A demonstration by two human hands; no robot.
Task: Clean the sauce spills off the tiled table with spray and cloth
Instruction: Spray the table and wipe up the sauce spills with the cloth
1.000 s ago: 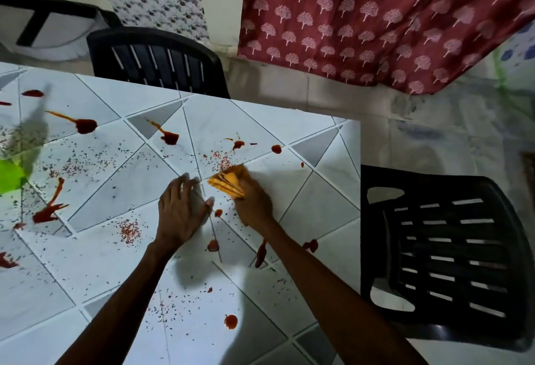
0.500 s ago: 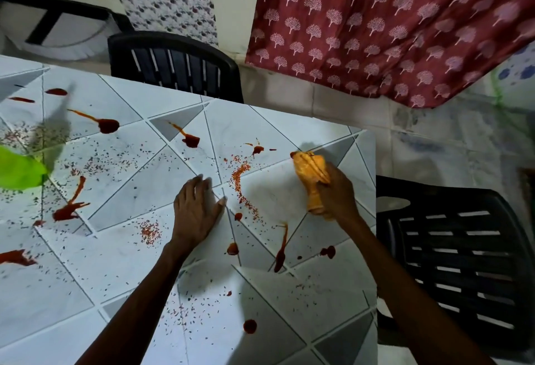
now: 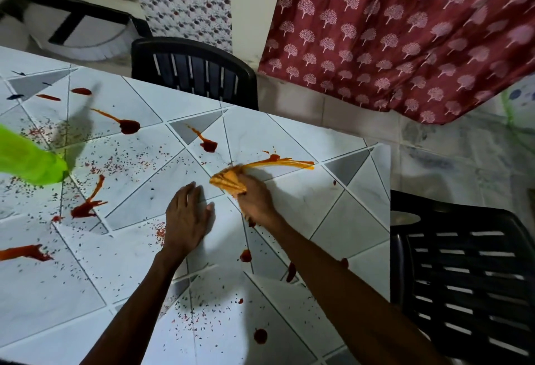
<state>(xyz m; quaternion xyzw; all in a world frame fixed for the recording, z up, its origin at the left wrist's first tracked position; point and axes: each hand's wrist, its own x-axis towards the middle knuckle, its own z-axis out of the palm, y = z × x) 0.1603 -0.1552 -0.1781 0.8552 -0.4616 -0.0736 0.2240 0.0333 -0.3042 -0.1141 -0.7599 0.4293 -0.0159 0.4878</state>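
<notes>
My right hand [image 3: 256, 201] grips a bunched orange cloth [image 3: 228, 180] and presses it on the tiled table [image 3: 333, 205]. An orange sauce smear [image 3: 278, 163] trails from the cloth toward the table's right edge. My left hand [image 3: 185, 217] lies flat on the tiles just left of the cloth, fingers spread, holding nothing. Red sauce blobs [image 3: 128, 125] and streaks [image 3: 86, 209] dot the table to the left and near me, among fine dark and red specks. A bright green spray bottle [image 3: 29, 160] shows partly at the left edge.
A black plastic chair [image 3: 194, 70] stands at the table's far side. Another black chair [image 3: 466, 275] sits right beside the table's right edge. A maroon curtain [image 3: 405, 40] hangs behind, above a tiled floor [image 3: 451, 156].
My right hand has swept the cloth from the right part of the table back left toward my left hand, leaving a fresh orange smear. The left hand stayed flat.
</notes>
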